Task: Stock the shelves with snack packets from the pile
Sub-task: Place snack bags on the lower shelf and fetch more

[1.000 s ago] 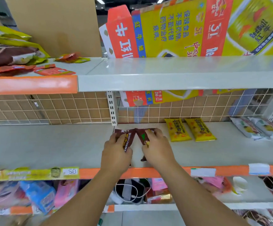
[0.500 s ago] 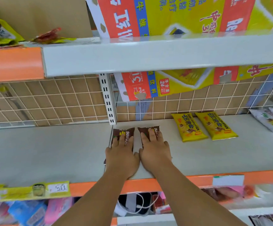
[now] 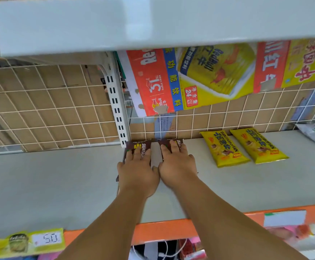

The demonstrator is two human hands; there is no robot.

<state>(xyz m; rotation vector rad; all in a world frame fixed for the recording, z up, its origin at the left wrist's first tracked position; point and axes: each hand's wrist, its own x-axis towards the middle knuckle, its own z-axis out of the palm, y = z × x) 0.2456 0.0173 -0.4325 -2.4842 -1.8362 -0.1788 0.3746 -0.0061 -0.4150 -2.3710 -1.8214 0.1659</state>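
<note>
Two dark brown snack packets lie flat side by side at the back of the grey shelf (image 3: 59, 184). My left hand (image 3: 137, 173) presses flat on the left brown packet (image 3: 138, 145), fingers straight. My right hand (image 3: 177, 166) presses flat on the right brown packet (image 3: 177, 142), which touches the wire grid at the back. Most of each packet is hidden under my hands. A narrow strip of bare shelf shows between the two packets.
Two yellow snack packets (image 3: 223, 149) (image 3: 258, 145) lie to the right, and a white packet (image 3: 314, 134) at the far right. A slotted upright post (image 3: 116, 106) stands just left of the brown packets. The upper shelf (image 3: 153, 23) overhangs closely. A red and yellow carton (image 3: 200, 77) hangs behind the grid.
Both hands went from gripping the brown packets to pressing them flat, and slid them back to the wire grid. The camera has moved closer and lower under the upper shelf.
</note>
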